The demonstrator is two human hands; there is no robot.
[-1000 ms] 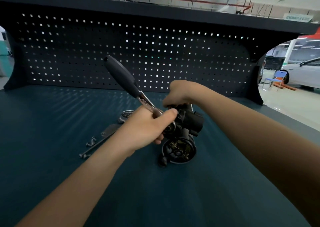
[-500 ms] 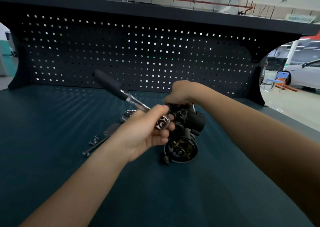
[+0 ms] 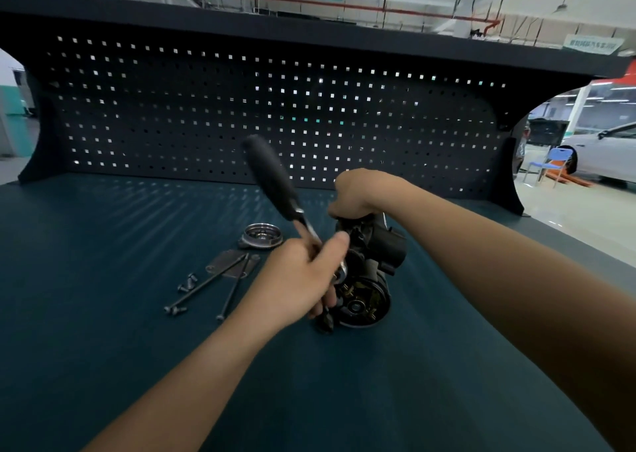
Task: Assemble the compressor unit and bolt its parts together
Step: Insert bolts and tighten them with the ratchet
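Note:
A dark compressor unit [image 3: 373, 279] lies on its side on the teal bench, its round open end facing me. My right hand [image 3: 354, 193] grips its far top end from above. My left hand [image 3: 303, 279] grips the head end of a ratchet wrench [image 3: 275, 183], whose black handle rises up and to the left. The wrench head meets the unit's left side, mostly hidden behind my fingers.
Left of the unit lie a round metal cover [image 3: 261, 236], a flat metal plate [image 3: 234, 264], two long bolts [image 3: 206, 288] and small screws [image 3: 187, 283]. A dark pegboard [image 3: 241, 114] closes the back of the bench [image 3: 103, 314].
The wrench handle swung down to the left, then back up toward upright. My left hand turned with it at the unit; my right hand stayed on top.

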